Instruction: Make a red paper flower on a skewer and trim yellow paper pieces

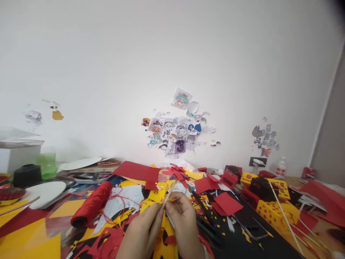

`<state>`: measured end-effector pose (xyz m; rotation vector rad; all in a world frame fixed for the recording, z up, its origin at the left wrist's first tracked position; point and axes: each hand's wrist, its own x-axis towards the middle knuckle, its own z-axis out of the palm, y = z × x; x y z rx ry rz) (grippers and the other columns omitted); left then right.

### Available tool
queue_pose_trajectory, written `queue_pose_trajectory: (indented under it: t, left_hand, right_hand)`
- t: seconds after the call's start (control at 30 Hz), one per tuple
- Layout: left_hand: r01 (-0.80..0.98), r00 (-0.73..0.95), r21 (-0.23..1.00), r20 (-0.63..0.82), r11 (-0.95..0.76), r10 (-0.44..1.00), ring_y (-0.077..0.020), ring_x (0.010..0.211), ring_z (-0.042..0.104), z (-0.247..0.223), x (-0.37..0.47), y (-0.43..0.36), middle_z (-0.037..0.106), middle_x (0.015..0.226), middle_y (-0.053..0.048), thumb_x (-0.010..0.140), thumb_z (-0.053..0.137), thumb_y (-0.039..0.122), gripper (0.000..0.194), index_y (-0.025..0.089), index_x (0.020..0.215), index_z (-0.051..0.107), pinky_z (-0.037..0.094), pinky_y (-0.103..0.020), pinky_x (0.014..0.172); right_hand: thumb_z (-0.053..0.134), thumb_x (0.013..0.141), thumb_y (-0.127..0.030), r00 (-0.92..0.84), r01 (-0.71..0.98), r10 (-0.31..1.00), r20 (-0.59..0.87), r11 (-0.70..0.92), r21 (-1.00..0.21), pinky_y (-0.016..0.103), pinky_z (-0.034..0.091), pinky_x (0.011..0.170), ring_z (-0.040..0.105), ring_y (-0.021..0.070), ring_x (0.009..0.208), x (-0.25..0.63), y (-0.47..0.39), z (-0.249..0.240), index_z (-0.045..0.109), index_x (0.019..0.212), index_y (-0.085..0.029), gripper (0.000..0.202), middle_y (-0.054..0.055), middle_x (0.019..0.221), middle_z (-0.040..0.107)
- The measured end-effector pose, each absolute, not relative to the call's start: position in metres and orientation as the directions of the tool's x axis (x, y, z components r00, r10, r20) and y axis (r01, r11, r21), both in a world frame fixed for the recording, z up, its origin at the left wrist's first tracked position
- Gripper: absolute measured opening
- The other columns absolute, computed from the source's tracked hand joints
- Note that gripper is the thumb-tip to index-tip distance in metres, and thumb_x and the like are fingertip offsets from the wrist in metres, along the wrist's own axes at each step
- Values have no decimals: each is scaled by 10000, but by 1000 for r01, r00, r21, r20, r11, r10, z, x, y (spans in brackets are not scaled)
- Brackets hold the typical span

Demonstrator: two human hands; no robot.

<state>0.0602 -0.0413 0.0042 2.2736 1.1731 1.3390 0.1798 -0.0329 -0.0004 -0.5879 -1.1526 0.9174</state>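
Note:
My left hand [144,228] and my right hand [184,219] meet low in the middle, fingers pinched together. Between them a thin, pale wooden stick [170,190] points up and away. Both hands appear to grip it near its lower part, though the fingers hide that end. A bit of yellow paper shows at my right fingertips; whether it is fixed to the stick I cannot tell. Below the hands lies yellow paper [164,233] with dark and red patterns. Red paper scraps [110,237] lie left of my left hand.
A spool of red cord [93,203] lies at left, near white plates [47,192]. On the right are scissors [249,228], red paper squares [228,203], yellow spotted boxes [277,212] and a long pale stick [285,217]. A bottle [281,167] stands by the wall.

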Motion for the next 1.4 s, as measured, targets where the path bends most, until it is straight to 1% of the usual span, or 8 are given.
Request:
queue_pose_trajectory:
  t: [0.17,0.37,0.5,0.7,0.8,1.17,1.27,1.4]
  left_hand:
    - [534,295,462,683,-708,668,-154,612,623,0,60,-38,660,676,-24,852,359,310,238,237,726,547,453,-201,556]
    - [424,184,626,648,-654,740,-111,470,486,13,67,-45,526,514,30,839,359,392,336,215,567,446,402,-178,460]
    - [363,159,697,608,-619,778,-129,521,503,16,67,-47,552,562,19,819,397,413,309,207,630,529,415,-196,497]
    - [367,152,691,616,-623,773,-139,520,530,17,62,-48,601,579,6,796,425,400,284,210,682,603,423,-206,501]
    - [365,153,693,614,-622,774,-141,512,535,18,62,-48,597,563,4,784,422,396,290,206,655,598,420,-207,489]
    - [301,228,700,607,-648,762,-115,475,445,22,61,-50,495,499,22,786,418,428,338,199,558,518,384,-197,466]
    - [175,210,810,525,-560,825,-101,425,380,20,64,-51,421,460,40,762,437,514,383,210,535,481,352,-200,406]
    - [-96,295,962,271,-254,916,-59,332,239,18,70,-55,328,410,87,719,463,613,407,219,619,482,234,-181,313]
  right_hand:
    - [647,734,-300,153,-326,790,594,607,-725,250,485,699,582,140,747,177,-34,-4,516,831,-212,186,3,779,574]
    - [619,769,-277,119,-326,805,582,585,-742,263,497,727,604,133,758,177,-41,-1,461,932,-233,232,17,878,602]
    - [635,754,-260,131,-277,811,571,583,-764,268,503,725,615,148,783,178,-40,-2,464,964,-231,272,24,892,609]
    - [591,787,-247,100,-178,725,682,687,-704,287,491,783,606,168,849,178,-42,-1,564,865,-217,88,30,876,614]
    - [585,790,-224,69,-232,731,679,673,-702,272,493,754,609,161,828,178,-45,3,574,793,-224,11,12,817,620]
    - [636,745,-170,-29,-333,761,648,604,-724,272,499,716,618,151,781,189,-49,11,577,793,-226,94,0,813,619]
    - [670,711,-159,-12,-367,787,616,570,-735,268,501,728,627,151,781,188,-47,9,567,807,-223,154,-6,798,628]
    - [719,663,-174,25,-436,819,573,525,-731,275,515,722,642,157,758,186,-46,9,555,829,-216,237,-1,794,653]
